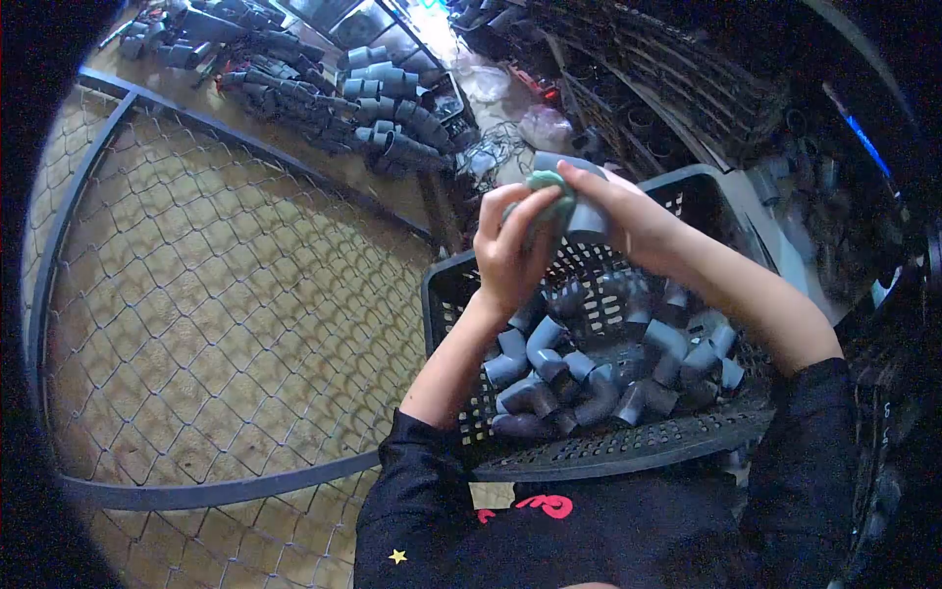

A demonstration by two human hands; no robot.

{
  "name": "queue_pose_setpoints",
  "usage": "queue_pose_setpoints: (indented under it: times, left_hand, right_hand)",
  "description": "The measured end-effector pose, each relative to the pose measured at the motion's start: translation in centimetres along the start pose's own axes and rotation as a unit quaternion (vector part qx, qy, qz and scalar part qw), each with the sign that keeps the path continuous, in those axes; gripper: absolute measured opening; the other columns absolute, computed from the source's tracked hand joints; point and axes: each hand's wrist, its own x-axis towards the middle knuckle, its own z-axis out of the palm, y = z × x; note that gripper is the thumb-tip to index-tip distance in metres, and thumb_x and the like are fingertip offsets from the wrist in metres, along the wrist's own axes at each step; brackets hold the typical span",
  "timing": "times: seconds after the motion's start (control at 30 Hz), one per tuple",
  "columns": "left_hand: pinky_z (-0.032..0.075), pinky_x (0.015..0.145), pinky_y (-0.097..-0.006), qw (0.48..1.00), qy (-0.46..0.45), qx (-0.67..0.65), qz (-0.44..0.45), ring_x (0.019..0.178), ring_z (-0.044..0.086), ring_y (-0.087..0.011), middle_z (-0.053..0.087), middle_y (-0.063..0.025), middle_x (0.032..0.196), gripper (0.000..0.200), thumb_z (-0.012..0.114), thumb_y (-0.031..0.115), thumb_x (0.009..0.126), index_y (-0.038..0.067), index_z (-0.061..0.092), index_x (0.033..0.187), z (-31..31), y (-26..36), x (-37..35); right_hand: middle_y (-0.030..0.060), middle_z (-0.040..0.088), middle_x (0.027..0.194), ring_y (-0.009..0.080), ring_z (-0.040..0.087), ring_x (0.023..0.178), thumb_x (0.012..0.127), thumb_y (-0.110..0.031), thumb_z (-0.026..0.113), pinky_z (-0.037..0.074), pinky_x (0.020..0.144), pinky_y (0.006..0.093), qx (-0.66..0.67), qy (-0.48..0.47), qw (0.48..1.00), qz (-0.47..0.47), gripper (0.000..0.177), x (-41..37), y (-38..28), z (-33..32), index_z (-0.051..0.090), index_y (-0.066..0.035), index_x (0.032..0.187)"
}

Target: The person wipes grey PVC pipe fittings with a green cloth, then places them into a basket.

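My left hand [512, 240] has its fingers wrapped round a green cloth [551, 187], pressed to the side of a grey pipe elbow [589, 224]. My right hand [633, 216] grips that elbow from the other side, its thumb along the top. Both hands are raised over the far part of a black plastic basket [589, 459]. Inside the basket lie several loose grey pipe elbows [546, 344], tumbled at different angles. The fingers partly hide the held elbow, and the palm side of my right hand is out of sight.
A metal-framed wire mesh panel [235, 294] stands to the left of the basket. Heaps of grey pipe fittings [383, 83] lie at the back left. Clear plastic bags [545, 128] lie beyond the hands. Dark racks [677, 74] rise at the back right.
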Motion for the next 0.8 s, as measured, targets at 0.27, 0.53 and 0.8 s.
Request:
queue_pose_setpoints:
  times: [0.27,0.53,0.8]
  left_hand:
    - [0.055,0.062,-0.0367,0.995,-0.044,0.036,0.079,0.077,0.066,-0.0261,0.060,-0.0097,0.098,0.039,0.071,0.006,0.078,0.014,0.067,0.116,0.6,1.2,-0.2]
    - [0.056,0.065,-0.0361,0.992,-0.060,0.114,0.000,0.078,0.066,-0.0276,0.063,-0.0114,0.095,0.037,0.069,0.002,0.078,0.012,0.069,0.113,-0.3,1.7,0.1]
    - [0.055,0.063,-0.0397,0.985,-0.025,0.132,-0.104,0.079,0.067,-0.0328,0.063,-0.0138,0.098,0.025,0.066,0.011,0.088,0.012,0.066,0.113,-1.0,2.0,1.3]
  right_hand:
    - [0.0044,0.061,0.105,0.0121,0.060,0.097,0.099,-0.058,0.036,0.051,0.080,0.0309,-0.054,-0.002,0.997,-0.060,0.053,1.1,1.5,-1.1,0.057,-0.013,0.118]
    - [0.0063,0.057,0.118,0.0159,0.055,0.108,0.095,-0.071,0.027,0.047,0.087,0.0343,-0.037,0.021,0.999,0.009,0.071,0.2,0.5,-0.7,0.050,-0.011,0.126]
    - [0.0021,0.060,0.103,0.0107,0.056,0.095,0.098,-0.066,0.026,0.044,0.083,0.0274,-0.079,0.022,0.996,-0.016,0.062,-0.8,0.3,0.9,0.054,-0.013,0.117]
